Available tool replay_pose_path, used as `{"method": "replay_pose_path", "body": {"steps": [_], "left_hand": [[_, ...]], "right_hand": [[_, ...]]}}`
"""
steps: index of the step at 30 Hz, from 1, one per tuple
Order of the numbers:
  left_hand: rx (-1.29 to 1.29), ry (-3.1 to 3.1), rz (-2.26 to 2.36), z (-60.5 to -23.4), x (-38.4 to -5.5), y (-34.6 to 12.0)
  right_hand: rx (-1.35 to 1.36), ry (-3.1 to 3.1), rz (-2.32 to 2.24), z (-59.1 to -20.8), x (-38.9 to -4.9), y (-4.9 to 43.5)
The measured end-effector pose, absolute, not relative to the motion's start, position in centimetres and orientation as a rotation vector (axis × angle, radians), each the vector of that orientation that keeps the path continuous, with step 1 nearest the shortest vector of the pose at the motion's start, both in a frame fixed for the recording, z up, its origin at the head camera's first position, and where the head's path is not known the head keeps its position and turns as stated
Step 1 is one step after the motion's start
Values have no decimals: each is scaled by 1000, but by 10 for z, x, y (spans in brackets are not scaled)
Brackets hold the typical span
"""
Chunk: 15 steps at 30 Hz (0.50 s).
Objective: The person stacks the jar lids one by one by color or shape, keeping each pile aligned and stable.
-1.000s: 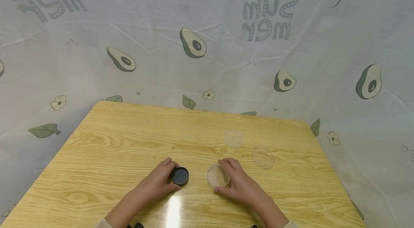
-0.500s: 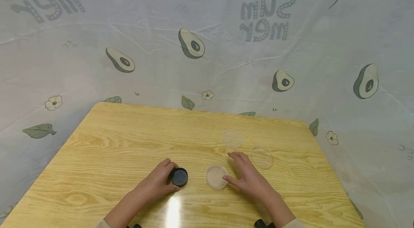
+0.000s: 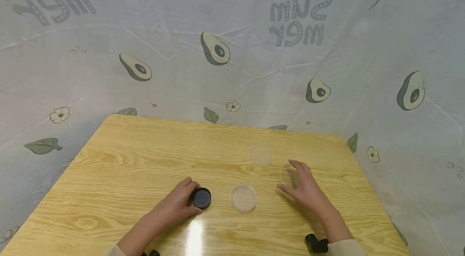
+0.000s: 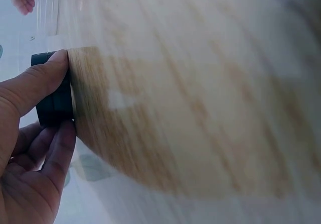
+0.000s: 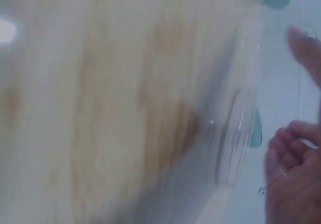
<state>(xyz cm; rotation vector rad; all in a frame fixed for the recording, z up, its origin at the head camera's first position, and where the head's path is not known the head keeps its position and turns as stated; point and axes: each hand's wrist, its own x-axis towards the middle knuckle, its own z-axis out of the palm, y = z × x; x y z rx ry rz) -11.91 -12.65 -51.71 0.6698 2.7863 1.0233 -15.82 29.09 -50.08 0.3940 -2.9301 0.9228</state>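
My left hand (image 3: pixel 178 201) holds a small round black container (image 3: pixel 201 198) on the table, thumb on one side and fingers on the other; the left wrist view shows the grip on its dark side wall (image 4: pixel 54 101). My right hand (image 3: pixel 306 189) is over a clear round dish (image 3: pixel 287 175), partly hiding it, its thumb and fingers spread with nothing between them. In the right wrist view the clear dish (image 5: pixel 234 138) stands apart from the fingers. Between the hands lies another clear round dish (image 3: pixel 244 198). Farther back is a thin clear disc (image 3: pixel 261 155).
The wood-grain table (image 3: pixel 145 147) ends at a hanging sheet (image 3: pixel 174 78) printed with avocados and leaves. Black camera mounts (image 3: pixel 317 244) sit at the wrists. A bright light reflection (image 3: pixel 194 238) shows near the front.
My right hand has let go of the middle clear dish and moved right to the right-hand one. The left hand stays on the black container.
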Motion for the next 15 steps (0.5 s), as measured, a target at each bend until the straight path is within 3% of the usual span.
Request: {"method": "replay_pose_path", "body": {"steps": [15], "left_hand": [[660, 2782, 1025, -515, -118, -126]], "right_hand": [[254, -3052, 873, -507, -169, 321]]}}
